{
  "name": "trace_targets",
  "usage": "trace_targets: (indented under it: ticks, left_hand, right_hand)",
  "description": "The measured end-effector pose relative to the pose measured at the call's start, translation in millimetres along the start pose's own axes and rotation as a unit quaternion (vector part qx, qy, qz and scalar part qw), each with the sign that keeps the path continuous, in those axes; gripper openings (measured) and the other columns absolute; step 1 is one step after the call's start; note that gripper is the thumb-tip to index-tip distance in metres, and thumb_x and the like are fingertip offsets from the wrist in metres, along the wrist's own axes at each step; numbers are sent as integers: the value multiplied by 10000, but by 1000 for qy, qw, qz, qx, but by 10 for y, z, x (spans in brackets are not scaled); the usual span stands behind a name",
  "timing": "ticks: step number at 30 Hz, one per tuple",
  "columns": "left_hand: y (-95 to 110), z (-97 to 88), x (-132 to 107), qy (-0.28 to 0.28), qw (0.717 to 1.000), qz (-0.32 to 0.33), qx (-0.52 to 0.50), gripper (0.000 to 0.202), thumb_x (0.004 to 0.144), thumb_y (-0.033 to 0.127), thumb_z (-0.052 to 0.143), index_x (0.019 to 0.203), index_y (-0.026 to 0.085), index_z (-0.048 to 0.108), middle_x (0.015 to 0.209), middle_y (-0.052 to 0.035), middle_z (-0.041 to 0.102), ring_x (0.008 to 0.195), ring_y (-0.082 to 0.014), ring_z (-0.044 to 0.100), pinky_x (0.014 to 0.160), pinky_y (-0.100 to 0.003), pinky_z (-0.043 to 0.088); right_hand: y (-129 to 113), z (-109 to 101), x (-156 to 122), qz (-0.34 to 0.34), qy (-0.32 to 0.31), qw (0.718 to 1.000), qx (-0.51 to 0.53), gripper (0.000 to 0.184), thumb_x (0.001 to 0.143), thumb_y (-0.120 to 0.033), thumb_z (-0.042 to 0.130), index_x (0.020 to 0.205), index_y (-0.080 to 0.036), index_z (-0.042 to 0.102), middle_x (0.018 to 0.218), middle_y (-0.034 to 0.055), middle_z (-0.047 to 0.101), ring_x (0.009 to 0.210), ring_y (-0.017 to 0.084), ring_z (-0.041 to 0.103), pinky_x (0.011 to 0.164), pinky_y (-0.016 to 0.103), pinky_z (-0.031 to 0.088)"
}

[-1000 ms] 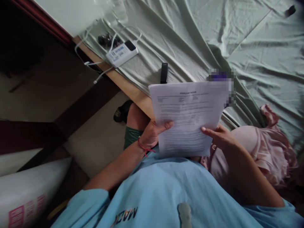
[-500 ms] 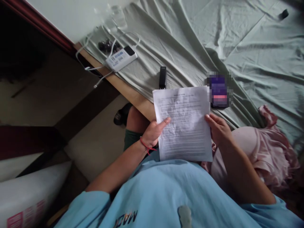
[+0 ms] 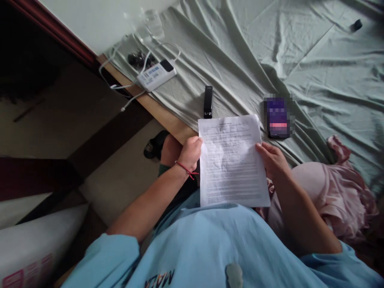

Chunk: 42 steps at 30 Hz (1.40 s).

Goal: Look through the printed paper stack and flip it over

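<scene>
I hold a printed paper sheet (image 3: pixel 232 162) upright over my lap, in front of my light blue shirt. My left hand (image 3: pixel 189 153), with a red thread at the wrist, grips the sheet's left edge near the top. My right hand (image 3: pixel 272 160) holds the right edge at mid height. Just beyond the sheet's top edge a small black stapler (image 3: pixel 208 101) lies on the pale green bedsheet (image 3: pixel 315 68), and a phone (image 3: pixel 277 117) with a lit screen lies to its right.
A white power bank (image 3: pixel 156 75) with white cables sits near the bed's wooden edge at upper left. A pink pillow (image 3: pixel 333 192) rests by my right arm. A dark sandal (image 3: pixel 153 145) is on the floor, and a small dark object (image 3: pixel 356 25) lies at far right.
The sheet has dropped lower and turned narrower, uncovering the phone. My left hand slid up the left edge; my right hand shifted from the face to the right edge.
</scene>
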State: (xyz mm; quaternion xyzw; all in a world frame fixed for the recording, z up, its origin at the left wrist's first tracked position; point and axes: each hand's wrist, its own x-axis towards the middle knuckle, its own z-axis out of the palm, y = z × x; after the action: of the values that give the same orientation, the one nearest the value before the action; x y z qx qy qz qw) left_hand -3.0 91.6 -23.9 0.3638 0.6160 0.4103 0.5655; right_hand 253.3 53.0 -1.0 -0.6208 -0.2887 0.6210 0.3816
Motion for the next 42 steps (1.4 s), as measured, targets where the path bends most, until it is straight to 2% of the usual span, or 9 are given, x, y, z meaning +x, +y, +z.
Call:
trace_targets:
  ticks: [6,14,24,27,29,33,35,38,42]
  left_hand:
    - [168,29,36,-9,996,-34,-81,255,667,265,709,546,164,509,537,7,485,556,-126,458,560,-246,368]
    - [220,47,230,27,992,-96,-81,128,586,154,619,515,152,513,502,1,480,513,-135,466,532,-257,370]
    - [244,85,388,31,995,-81,-54,173,622,123,604,526,158,465,519,35,401,504,-101,402,554,-248,337]
    - [232,104,432,31,996,-79,-37,168,629,121,595,529,160,467,515,30,394,525,-111,412,551,-243,329]
    - [220,110,450,31,997,-71,-24,184,632,123,592,524,166,448,512,28,387,537,-115,416,545,-239,323]
    - [195,110,465,28,998,-61,-16,223,637,125,610,528,176,422,500,33,366,532,-111,399,530,-232,316]
    - [188,114,466,28,997,-68,-23,212,635,124,619,536,175,439,497,31,380,525,-111,403,522,-231,311]
    - [193,128,458,27,995,-85,-34,163,623,114,621,552,166,484,514,17,443,512,-116,428,520,-243,318]
    - [205,132,441,21,995,-94,-30,90,648,120,577,574,155,539,549,-11,515,507,-130,457,515,-259,333]
  right_hand:
    - [-65,19,89,-3,2,1000,-10,383,655,-536,816,871,-236,715,695,26,728,629,226,684,468,294,475]
    - [-124,66,241,-2,9,1000,5,300,688,-475,802,808,-214,717,651,19,703,494,157,580,467,280,473]
    - [-75,22,333,-17,20,999,-23,315,696,-508,770,806,-225,688,645,22,673,513,171,581,482,295,474]
    - [-61,-5,366,-46,38,995,-85,342,749,-553,710,845,-225,689,658,29,661,555,195,606,527,325,494]
    - [-91,-28,378,-118,93,969,-196,341,811,-534,662,933,-217,694,721,46,679,654,223,644,608,354,527]
    - [-292,34,359,-323,200,832,-404,381,899,-366,580,1237,-198,632,1179,145,696,1094,315,642,914,487,549]
    - [-426,163,358,-376,180,792,-447,390,933,-299,518,1296,-198,620,1290,151,662,1193,326,604,997,524,520]
    - [-576,462,425,-402,84,768,-492,429,957,-210,439,1344,-193,624,1306,124,683,1216,319,605,1054,545,492]
    - [-634,882,632,-430,-7,718,-547,632,910,-65,382,1516,-215,481,1548,53,515,1441,276,442,1164,539,408]
